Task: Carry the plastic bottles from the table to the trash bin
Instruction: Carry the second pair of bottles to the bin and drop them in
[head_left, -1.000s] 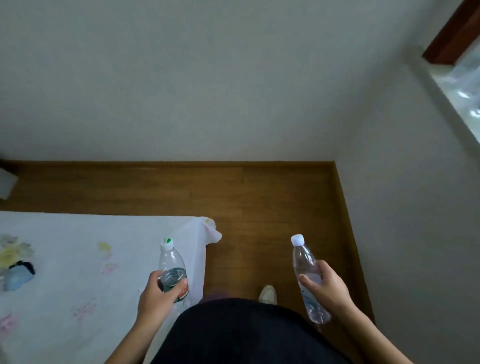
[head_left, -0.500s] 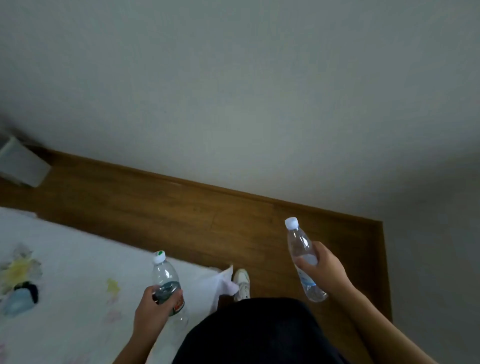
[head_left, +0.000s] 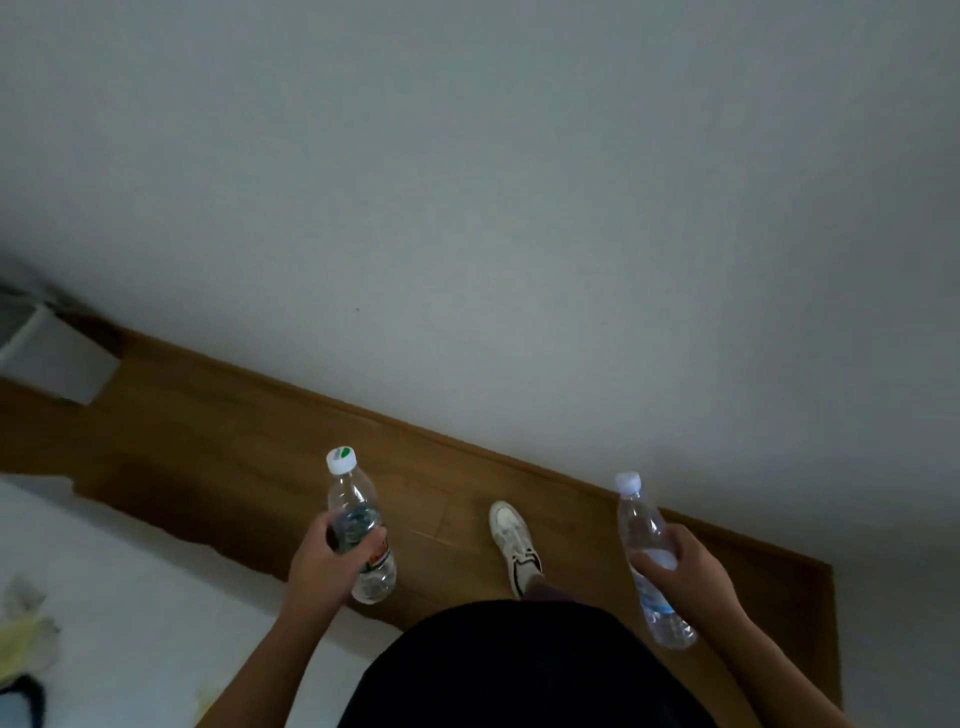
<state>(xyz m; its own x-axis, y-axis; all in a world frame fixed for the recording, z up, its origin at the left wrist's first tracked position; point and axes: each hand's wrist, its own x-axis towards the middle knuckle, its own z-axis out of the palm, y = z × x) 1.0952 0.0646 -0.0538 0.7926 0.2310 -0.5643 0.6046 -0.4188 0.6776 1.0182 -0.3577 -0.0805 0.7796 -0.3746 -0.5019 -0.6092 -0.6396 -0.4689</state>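
- While you walk, your left hand (head_left: 332, 564) is wrapped round the middle of the green-capped bottle (head_left: 358, 525), fingers closed over its label band, cap pointing up and away from you.
- Your right hand (head_left: 685, 571) is curled round the waist of the white-capped bottle (head_left: 647, 561), thumb across the front; neck and cap stand above the grip, the base hangs below it.
- Both bottles look clear and nearly empty, so judge them light, with thin walls that dent under a hard squeeze.
- Smooth plastic can slip; the mid-body hold you have is the sensible place, label or ridges under the fingers.
- Both bottles are in the air over the wooden floor (head_left: 218, 447), clear of the white-covered table (head_left: 130, 597) to the left of your left grip.
- No trash bin is clearly identifiable; a pale boxy thing (head_left: 57, 364) sits far off to the left, too dim to name.
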